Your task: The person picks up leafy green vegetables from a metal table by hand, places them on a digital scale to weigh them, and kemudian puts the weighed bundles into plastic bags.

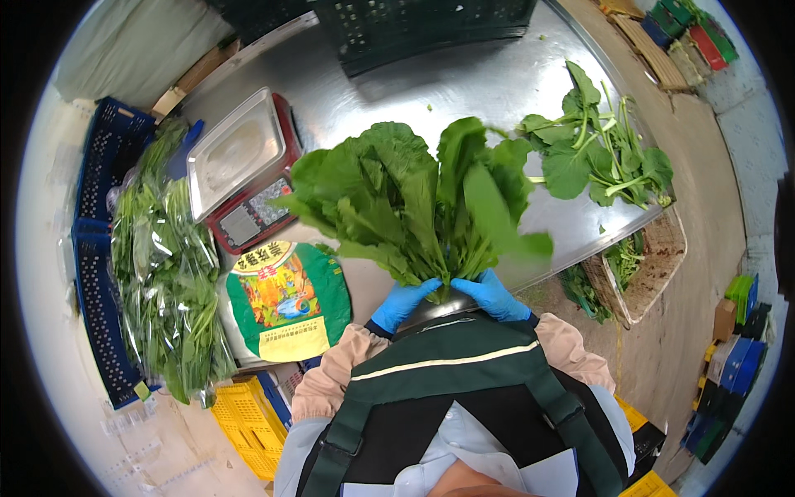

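A large bunch of leafy greens (404, 205) fans out before me over the front edge of the steel table (397, 99). My left hand (404, 302), in a blue glove, grips the stem end from the left. From the right, my right hand (492, 298), gloved the same way, holds the stems too. Both thumbs point inward at the base of the bunch. Some leaves on the right side are blurred. The palms and most fingers are hidden behind the stems. Left of the bunch lies a green and yellow printed bag (292, 301).
A red digital scale (248, 214) with a steel pan stands at left. Beyond it, bagged greens (168, 279) fill a blue crate (102, 310). Loose greens (596, 149) lie at the table's right corner, above a wicker basket (661, 267). A dark crate (428, 31) stands at the back.
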A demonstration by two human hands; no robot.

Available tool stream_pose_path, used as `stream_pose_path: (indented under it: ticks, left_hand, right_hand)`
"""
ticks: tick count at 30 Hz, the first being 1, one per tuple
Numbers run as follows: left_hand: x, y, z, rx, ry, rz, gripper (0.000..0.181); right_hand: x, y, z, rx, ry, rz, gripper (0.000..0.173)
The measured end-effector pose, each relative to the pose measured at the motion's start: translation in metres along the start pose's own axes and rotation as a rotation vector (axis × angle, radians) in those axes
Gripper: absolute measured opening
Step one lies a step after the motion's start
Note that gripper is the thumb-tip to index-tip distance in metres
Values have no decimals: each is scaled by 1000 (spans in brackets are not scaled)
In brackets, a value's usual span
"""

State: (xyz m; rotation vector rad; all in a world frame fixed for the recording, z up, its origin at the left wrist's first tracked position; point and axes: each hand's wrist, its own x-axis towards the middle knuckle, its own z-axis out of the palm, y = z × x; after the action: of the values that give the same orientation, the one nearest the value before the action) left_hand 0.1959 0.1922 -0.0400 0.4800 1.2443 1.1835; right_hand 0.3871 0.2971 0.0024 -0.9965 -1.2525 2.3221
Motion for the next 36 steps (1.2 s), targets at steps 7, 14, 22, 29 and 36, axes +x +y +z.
stream_pose_path:
  ticks: [7, 14, 22, 29, 36]
  left_hand:
    - [-21, 48, -22, 17, 44, 206, 46]
    - [-32, 253, -128, 292, 283, 741, 54]
    - [22, 336, -334, 228, 406, 473, 56]
    - [18, 303, -400, 432, 671, 382, 88]
    - [-144, 214, -359, 81, 1124, 796, 46]
  right_hand:
    - [29, -11, 64, -148, -30, -128, 36]
    - [146, -154, 218, -387, -302, -409, 49]
    - [341, -160, 360, -376, -456, -386, 65]
    - [411, -103, 331, -861, -80, -467, 73]
    - [318, -156, 261, -430, -71, -258, 67]
